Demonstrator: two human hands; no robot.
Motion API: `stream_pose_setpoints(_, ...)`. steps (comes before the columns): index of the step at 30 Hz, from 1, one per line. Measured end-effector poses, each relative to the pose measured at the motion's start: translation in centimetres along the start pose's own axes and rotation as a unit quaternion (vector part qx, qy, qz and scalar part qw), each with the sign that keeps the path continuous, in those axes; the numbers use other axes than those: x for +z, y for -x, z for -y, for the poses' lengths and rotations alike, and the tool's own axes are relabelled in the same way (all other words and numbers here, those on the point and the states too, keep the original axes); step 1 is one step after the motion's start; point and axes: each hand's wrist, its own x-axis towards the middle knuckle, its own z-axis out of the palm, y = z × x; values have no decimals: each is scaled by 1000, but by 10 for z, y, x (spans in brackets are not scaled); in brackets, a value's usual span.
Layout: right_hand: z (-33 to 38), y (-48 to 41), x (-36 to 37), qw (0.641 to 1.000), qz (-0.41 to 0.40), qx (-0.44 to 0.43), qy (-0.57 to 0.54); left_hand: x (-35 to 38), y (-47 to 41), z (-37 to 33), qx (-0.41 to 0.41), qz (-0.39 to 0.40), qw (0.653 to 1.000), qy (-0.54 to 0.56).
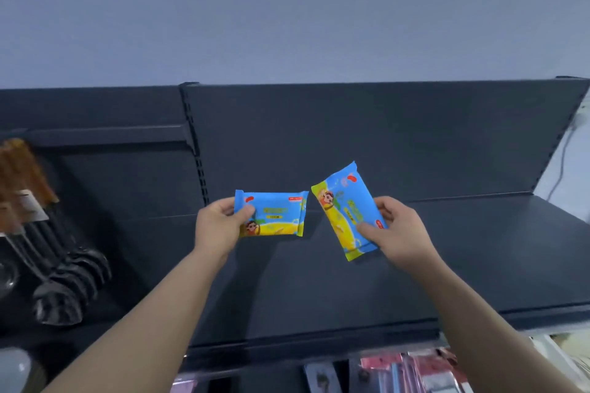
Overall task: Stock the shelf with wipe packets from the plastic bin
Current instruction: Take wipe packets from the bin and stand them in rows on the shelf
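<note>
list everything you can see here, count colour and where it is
shelf: 1, dark grey, centre and right, bare board
level wipe packet: 1, blue and yellow, over the shelf, left of centre
tilted wipe packet: 1, blue and yellow, over the shelf, right of centre
spoons: several, silver, hanging at left
brown pack: 1, brown, hanging above the spoons
packaged goods: several, mostly pink, under the shelf at bottom right
wall: 1, pale grey-blue, above the shelf unit
cable: 1, pale, on the wall at far right
left hand: 1, grips the level wipe packet's left end
right hand: 1, grips the tilted wipe packet's lower right side
</note>
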Motion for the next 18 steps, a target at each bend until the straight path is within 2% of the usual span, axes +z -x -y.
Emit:
stream_pose_setpoints(5, -4, -43, 38, 999, 30, 7, 6, -5, -60, 25, -48, 9, 999, 2)
stream_pose_setpoints(10, -9, -83, 59, 998, 58, 2, 9, -1, -106, 48, -63, 1, 997, -35)
stream_pose_setpoints(18, -5, -134, 74, 989, 137, -25, 38, -3, -131, 63, 13, -45, 979, -200)
